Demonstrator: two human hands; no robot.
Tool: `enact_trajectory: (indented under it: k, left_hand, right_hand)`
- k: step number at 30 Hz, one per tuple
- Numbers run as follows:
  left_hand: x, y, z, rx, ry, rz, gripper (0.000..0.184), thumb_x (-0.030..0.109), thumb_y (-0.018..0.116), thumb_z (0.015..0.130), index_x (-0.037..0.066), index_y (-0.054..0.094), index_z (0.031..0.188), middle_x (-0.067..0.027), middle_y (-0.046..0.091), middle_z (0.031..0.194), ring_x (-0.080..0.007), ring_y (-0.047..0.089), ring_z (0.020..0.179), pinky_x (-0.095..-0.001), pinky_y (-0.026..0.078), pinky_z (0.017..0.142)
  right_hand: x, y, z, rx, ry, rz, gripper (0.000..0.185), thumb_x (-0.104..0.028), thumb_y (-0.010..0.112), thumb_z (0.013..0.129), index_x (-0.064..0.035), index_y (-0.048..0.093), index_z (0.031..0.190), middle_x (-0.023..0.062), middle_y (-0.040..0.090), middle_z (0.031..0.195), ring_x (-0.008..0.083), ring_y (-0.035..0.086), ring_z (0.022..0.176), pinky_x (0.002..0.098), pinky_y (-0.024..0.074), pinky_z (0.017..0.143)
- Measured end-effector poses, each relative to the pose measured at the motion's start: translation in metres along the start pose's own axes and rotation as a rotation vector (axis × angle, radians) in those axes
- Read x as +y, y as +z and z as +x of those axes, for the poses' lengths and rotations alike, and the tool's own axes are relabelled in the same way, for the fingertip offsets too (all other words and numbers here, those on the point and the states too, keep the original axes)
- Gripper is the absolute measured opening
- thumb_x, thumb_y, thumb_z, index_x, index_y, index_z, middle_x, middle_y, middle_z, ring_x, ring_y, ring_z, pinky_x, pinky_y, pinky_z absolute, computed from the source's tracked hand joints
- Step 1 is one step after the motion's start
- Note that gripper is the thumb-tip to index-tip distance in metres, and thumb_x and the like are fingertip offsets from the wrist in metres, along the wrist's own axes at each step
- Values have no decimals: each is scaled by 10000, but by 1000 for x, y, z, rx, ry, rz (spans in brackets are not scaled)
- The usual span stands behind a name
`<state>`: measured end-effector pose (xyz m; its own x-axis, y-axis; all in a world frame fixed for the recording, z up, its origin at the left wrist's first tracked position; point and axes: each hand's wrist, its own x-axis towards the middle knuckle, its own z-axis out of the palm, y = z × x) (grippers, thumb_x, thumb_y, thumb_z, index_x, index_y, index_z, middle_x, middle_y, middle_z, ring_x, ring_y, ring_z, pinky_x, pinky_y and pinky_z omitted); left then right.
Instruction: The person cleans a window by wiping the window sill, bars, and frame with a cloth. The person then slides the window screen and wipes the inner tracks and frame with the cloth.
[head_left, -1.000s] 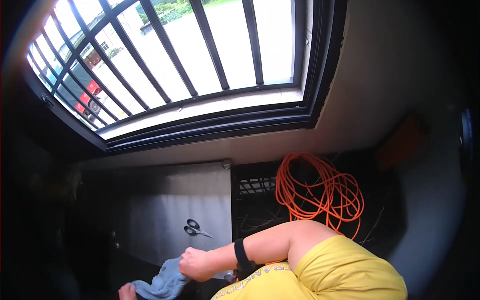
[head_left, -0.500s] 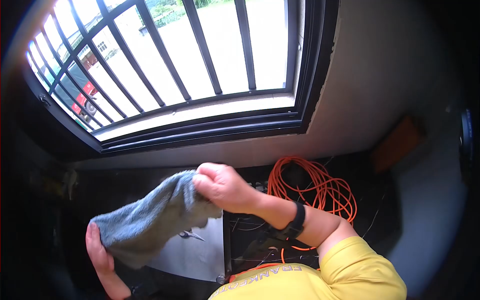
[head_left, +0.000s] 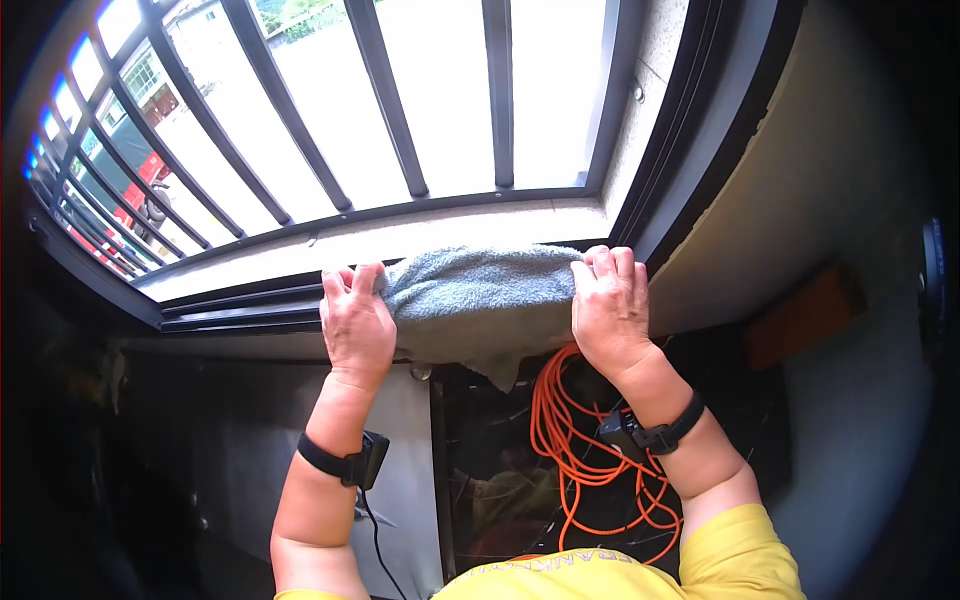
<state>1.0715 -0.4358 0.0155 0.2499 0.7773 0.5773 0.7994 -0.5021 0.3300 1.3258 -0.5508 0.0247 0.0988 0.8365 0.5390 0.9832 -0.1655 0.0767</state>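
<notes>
A blue-grey fluffy cloth (head_left: 480,285) is stretched sideways between my two hands, lying over the lower edge of the window frame (head_left: 245,312). My left hand (head_left: 358,318) grips its left end, fingers curled at the sill. At the right end, my right hand (head_left: 612,300) is closed on the cloth near the frame's lower right corner. The cloth's lower part hangs down in shadow below the frame, ending in a point. My fingertips are partly hidden behind the cloth and frame.
Dark vertical bars (head_left: 385,100) stand outside the window opening. Below lies a coiled orange cable (head_left: 560,440) on a dark marbled surface, beside a grey metal panel (head_left: 405,480). A brown block-like object (head_left: 805,315) is at the right. A thin black wire (head_left: 375,530) hangs from my left wrist device.
Both hands have moved up and forward with the cloth, from above the grey panel to the window's lower frame. The view has shifted closer to the window.
</notes>
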Motion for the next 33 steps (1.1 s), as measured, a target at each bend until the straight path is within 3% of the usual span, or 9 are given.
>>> enact_trajectory:
  k: [3, 6, 8, 9, 16, 22, 30, 32, 33]
  left_hand:
    - [8, 0, -8, 94, 158, 137, 364, -37, 560, 743, 164, 619, 1040, -67, 463, 1050, -243, 488, 957, -381, 373, 789]
    - [0, -1, -10, -174, 297, 224, 207, 93, 575, 796, 148, 648, 982, -68, 434, 1062, -227, 418, 1037, -370, 303, 849]
    - [2, -8, -3, -286, 155, 155, 228, 300, 554, 844, 132, 672, 943, -60, 432, 1080, -218, 380, 1069, -371, 264, 842]
    - [10, -13, 0, -333, 133, 197, 431, 470, 481, 877, 93, 667, 971, -55, 450, 1056, -216, 365, 1072, -395, 254, 847]
    - [27, -1, -2, -385, 173, 325, 549, 525, 434, 899, 30, 622, 1044, -82, 480, 1076, -222, 380, 1086, -425, 239, 859]
    - [1, -4, 4, -503, -67, 62, 347, 298, 446, 846, 52, 626, 1012, -63, 444, 1053, -227, 371, 1062, -415, 245, 885]
    - [-22, 1, 14, -473, -321, -381, 262, 247, 497, 861, 24, 628, 903, -94, 417, 1060, -242, 345, 1049, -325, 316, 931]
    - [-24, -6, 11, -483, -327, -392, 265, 259, 529, 909, 14, 629, 921, -57, 416, 1067, -182, 372, 1028, -299, 329, 918]
    - [-31, -10, 8, -503, -376, -712, 272, 263, 522, 932, 13, 630, 945, -32, 418, 1071, -146, 389, 1019, -279, 330, 914]
  right_hand:
    - [-5, 4, 0, -26, 0, 35, 258, -315, 606, 812, -57, 611, 818, 79, 539, 936, 243, 450, 975, 364, 359, 806]
    - [-6, 8, 3, -125, -8, 55, 411, -439, 564, 844, -36, 645, 841, 84, 562, 941, 249, 451, 991, 391, 346, 828]
    - [-8, -2, 15, -315, 25, 56, 523, -511, 508, 867, -17, 680, 852, 93, 583, 935, 251, 457, 1024, 392, 339, 846]
    - [-7, 4, 16, -234, -32, 4, 623, -586, 429, 882, -16, 670, 817, 96, 589, 861, 250, 476, 950, 381, 369, 800]
    - [-45, 10, 23, -283, -50, 126, 806, -737, 434, 766, 31, 672, 815, 138, 622, 884, 261, 498, 967, 399, 372, 848]
    - [-117, 32, 48, -350, -211, 488, 636, -627, 612, 704, -13, 694, 849, 129, 589, 977, 271, 469, 1030, 397, 351, 841]
    - [-148, 44, 49, -248, -13, 664, 427, -427, 678, 709, -32, 663, 871, 112, 612, 929, 266, 501, 996, 398, 366, 858]
    - [-149, 44, 49, -237, 36, 749, 377, -377, 679, 715, -39, 648, 880, 115, 619, 898, 275, 519, 968, 402, 371, 854]
    - [-150, 42, 49, -250, 84, 903, 341, -337, 665, 721, -45, 632, 893, 126, 619, 871, 295, 531, 935, 416, 379, 843]
